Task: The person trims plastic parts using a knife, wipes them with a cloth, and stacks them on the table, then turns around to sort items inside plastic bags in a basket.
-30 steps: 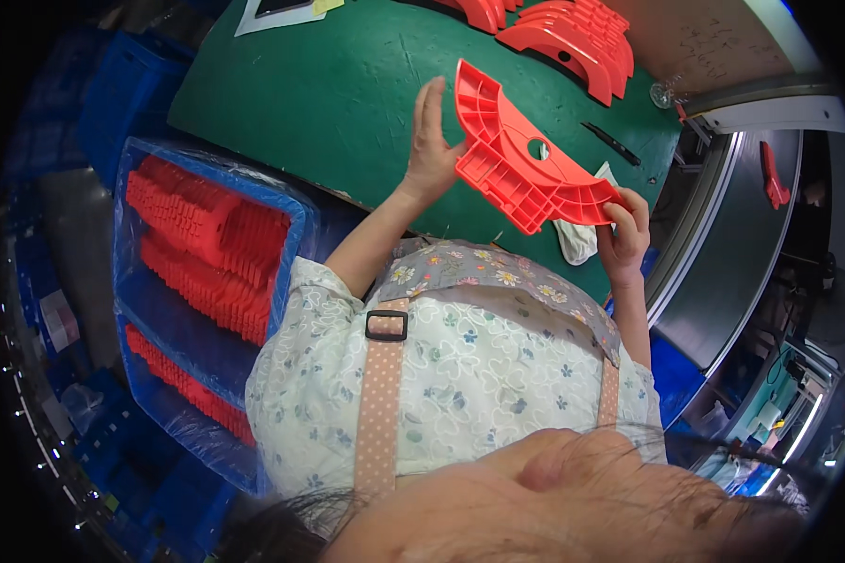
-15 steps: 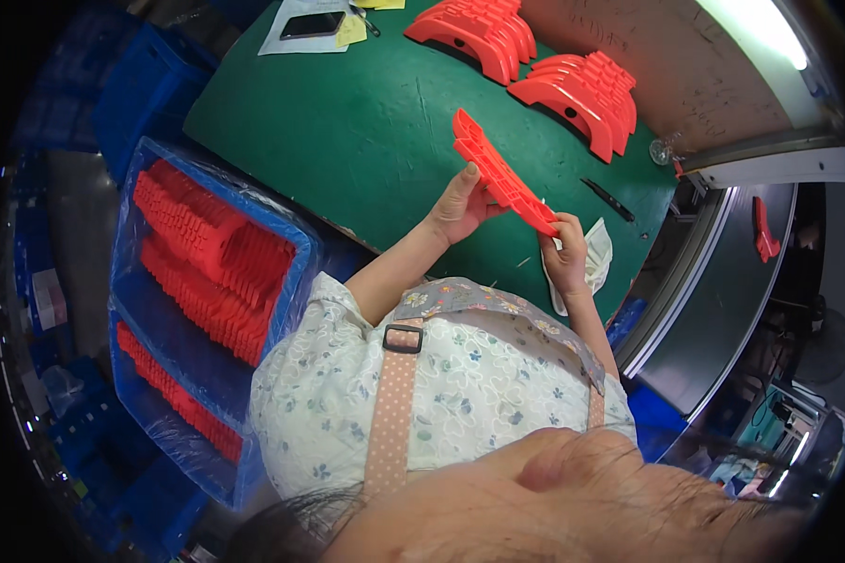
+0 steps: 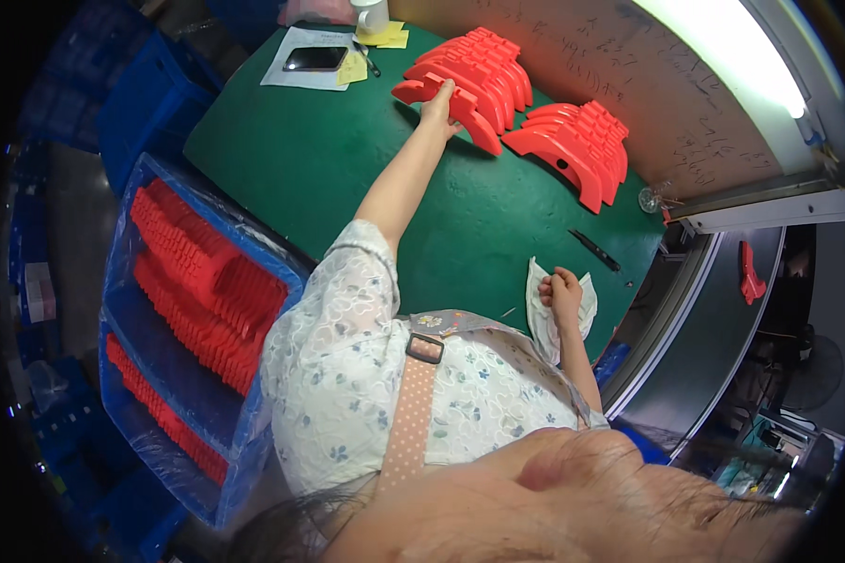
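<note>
At the far side of the green table (image 3: pixel 338 169), my left hand (image 3: pixel 436 111) grips a curved red plastic part (image 3: pixel 480 130). That part is right in front of a nested stack of similar red parts (image 3: pixel 488 70), touching or nearly touching it. A second red stack (image 3: pixel 587 141) stands to the right, against the back wall. My right hand (image 3: pixel 563 296) is over a crumpled white cloth (image 3: pixel 541 324) near the right edge of the table. Its fingers are curled in, and nothing shows in them.
A blue lined crate (image 3: pixel 174 375) full of red parts stands at left. A black pen-like tool (image 3: pixel 594 250) lies on the table's right side. A phone (image 3: pixel 314 59) on paper and a white mug (image 3: pixel 371 14) are at the back. Right is a conveyor (image 3: pixel 704 319) carrying one red part (image 3: pixel 750 274).
My left hand has carried the red part forward, away from me, to the left stack. My right hand has let go of it and drawn back over the white cloth.
</note>
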The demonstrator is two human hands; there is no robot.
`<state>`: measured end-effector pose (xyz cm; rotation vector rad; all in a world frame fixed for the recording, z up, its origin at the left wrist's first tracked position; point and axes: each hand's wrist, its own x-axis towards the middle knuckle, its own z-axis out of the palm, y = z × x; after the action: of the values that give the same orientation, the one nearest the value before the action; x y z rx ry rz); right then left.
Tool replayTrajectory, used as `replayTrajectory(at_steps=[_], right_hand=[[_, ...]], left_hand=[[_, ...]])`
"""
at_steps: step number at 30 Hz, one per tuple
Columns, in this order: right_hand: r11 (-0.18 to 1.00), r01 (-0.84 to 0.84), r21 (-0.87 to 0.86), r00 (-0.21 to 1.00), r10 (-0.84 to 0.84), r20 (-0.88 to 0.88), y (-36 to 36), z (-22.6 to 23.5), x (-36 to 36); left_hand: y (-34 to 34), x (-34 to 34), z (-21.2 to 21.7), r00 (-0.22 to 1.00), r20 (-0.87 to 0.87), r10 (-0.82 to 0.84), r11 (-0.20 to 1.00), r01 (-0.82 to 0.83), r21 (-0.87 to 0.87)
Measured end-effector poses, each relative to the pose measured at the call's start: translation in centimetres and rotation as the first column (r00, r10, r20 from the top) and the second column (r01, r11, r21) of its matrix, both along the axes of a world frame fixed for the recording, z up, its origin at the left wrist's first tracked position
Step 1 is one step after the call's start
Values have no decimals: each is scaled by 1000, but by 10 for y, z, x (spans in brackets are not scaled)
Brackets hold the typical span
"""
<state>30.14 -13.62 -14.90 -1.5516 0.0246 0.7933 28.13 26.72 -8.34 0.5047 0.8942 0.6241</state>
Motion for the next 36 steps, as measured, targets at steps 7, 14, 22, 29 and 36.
replayTrajectory(at_steps=[7,14,22,29,36], right_hand=[[997,-30,-75,999,33,41,6,2,-6],[997,33,-73,998,-29,57,6,6,-1],[932,-215,292,925,291,-244,-18,39,34],[935,211,-286,837,-21,546,-173,98,198],[519,423,-743,777,215,592,-275,94,345]], left_hand=[[37,34,-29,974,-221,-43,999,46,11],[18,28,-43,965,-260,-31,976,86,201],[-141,-45,-93,888,-376,-265,415,457,787],[-343,-50,-43,647,-648,-402,-585,363,725],[-368,-41,-55,587,-770,-250,-701,439,562]])
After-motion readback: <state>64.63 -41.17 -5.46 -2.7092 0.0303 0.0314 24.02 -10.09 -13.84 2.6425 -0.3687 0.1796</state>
